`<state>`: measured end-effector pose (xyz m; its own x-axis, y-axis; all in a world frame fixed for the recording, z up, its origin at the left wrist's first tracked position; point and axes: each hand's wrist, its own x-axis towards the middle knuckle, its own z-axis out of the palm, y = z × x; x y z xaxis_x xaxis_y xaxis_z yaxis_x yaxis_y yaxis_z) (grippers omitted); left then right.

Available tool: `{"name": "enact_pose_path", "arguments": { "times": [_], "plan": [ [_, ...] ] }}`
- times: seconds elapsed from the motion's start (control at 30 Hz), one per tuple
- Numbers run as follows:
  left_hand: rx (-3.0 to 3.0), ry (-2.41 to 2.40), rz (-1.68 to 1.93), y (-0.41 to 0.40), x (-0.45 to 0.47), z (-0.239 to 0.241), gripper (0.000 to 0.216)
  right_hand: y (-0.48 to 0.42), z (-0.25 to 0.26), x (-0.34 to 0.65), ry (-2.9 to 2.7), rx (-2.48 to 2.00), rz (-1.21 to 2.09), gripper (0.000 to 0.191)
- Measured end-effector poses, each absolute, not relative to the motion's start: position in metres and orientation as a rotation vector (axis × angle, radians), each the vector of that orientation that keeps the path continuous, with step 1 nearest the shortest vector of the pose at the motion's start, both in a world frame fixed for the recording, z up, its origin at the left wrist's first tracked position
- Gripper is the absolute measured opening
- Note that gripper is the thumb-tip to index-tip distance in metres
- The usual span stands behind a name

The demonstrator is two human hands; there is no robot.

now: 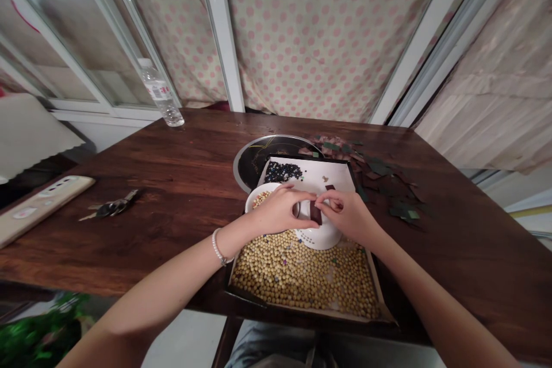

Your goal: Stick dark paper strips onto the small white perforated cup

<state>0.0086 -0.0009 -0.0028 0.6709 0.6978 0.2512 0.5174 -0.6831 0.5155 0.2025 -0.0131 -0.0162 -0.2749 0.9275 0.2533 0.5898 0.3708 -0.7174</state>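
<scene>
A small flat dark brown piece (pixel 316 214), perhaps cloth or paper, is held over a white bowl (pixel 321 241). My left hand (pixel 282 210) grips it by its upper and lower edges between fingers and thumb. Thumb and forefinger of my right hand (pixel 349 215) are pinched together at its upper right; anything tiny between them is hidden. Both hands are above a shallow box (pixel 349 169) filled at the front with gold beads (pixel 297 276). Black beads (pixel 282 171) lie in its back left part. A second white bowl (pixel 252 202) with small coloured beads is partly covered by my left hand.
Behind the box is a round dark tray (pixel 245 164). Brown and green scraps (pixel 379 175) are strewn on the right of the wooden table (pixel 185 184). Keys (pixel 114 206), a power strip (pixel 43 207) and a water bottle (pixel 161 95) stand or lie at left.
</scene>
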Motion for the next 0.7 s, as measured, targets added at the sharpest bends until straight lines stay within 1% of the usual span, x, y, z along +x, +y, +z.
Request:
{"name": "enact_pose_path", "arguments": {
  "times": [0.53, 0.7],
  "plan": [
    [2.513, 0.982, 0.624, -0.001, 0.009, -0.004, 0.048, -0.022, -0.012, 0.203, -2.108, -1.317, 0.6, 0.012],
    [2.506, 0.988, 0.62, -0.002, 0.009, -0.003, 0.053, -0.029, -0.005, 0.206, -2.137, -1.278, 0.775, 0.011]
  ]
}}
